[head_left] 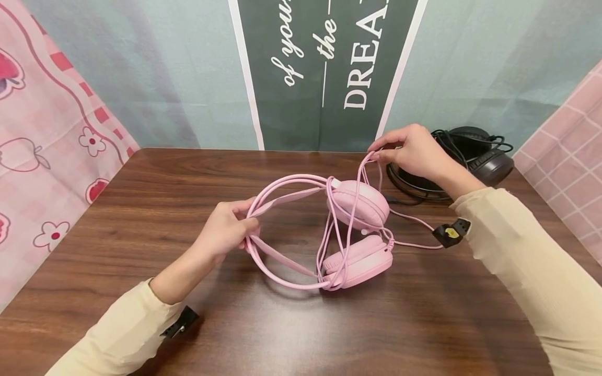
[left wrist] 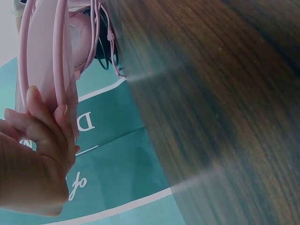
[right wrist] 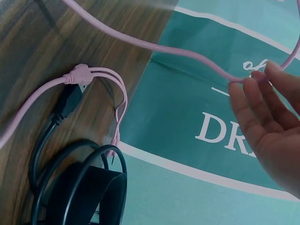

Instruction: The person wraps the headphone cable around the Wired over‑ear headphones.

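A pair of pink headphones (head_left: 359, 206) is at the middle of the wooden table, headband towards the left, earcups to the right. My left hand (head_left: 226, 230) grips the top of the headband (left wrist: 59, 51), thumb and fingers around its double hoops. Loops of pink cable (head_left: 360, 169) wrap around both earcups. Above the upper earcup, my right hand (head_left: 416, 151) pinches a raised stretch of that cable between thumb and fingertips. The right wrist view shows the pinched cable (right wrist: 168, 49) stretching away from the fingers. Part of the headband is hidden behind the left fingers.
Black headphones (head_left: 491, 167) with a coiled black cable lie at the back right, partly behind my right hand. Beside them, a pink cable joint (right wrist: 79, 75) lies against a black plug (right wrist: 70, 101). Fabric backdrops (head_left: 188, 78) stand behind the table.
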The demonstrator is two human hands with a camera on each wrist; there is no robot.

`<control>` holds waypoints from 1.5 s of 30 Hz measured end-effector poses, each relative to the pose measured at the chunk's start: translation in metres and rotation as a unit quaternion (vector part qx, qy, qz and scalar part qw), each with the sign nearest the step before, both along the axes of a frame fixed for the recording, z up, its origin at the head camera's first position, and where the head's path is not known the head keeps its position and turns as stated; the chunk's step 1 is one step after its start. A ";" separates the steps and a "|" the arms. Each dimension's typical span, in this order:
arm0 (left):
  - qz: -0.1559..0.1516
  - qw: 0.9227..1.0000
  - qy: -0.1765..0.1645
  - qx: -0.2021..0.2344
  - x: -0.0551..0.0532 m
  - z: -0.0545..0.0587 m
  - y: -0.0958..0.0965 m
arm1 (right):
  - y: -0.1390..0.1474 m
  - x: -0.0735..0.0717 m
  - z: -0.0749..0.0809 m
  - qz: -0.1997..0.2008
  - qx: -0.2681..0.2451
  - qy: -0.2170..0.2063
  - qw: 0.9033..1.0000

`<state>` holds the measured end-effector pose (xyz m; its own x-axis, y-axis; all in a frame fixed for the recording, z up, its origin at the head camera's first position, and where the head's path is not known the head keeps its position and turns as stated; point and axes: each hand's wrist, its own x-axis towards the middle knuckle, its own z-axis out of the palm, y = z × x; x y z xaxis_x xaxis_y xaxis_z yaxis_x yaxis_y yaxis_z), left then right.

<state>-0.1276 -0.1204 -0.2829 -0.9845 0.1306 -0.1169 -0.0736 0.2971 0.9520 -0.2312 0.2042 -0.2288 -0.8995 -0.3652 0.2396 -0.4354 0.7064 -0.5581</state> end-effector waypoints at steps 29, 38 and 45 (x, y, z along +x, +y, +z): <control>-0.032 0.999 0.001 0.006 0.000 -0.001 0.007 | -0.029 -0.010 0.005 0.057 0.113 -0.011 0.992; -0.039 0.999 0.009 0.028 -0.001 -0.004 -0.001 | -0.020 -0.011 -0.004 0.072 0.138 -0.007 0.988; -0.029 0.998 0.002 0.055 0.000 -0.003 -0.006 | -0.009 -0.010 -0.007 0.073 0.139 -0.029 0.987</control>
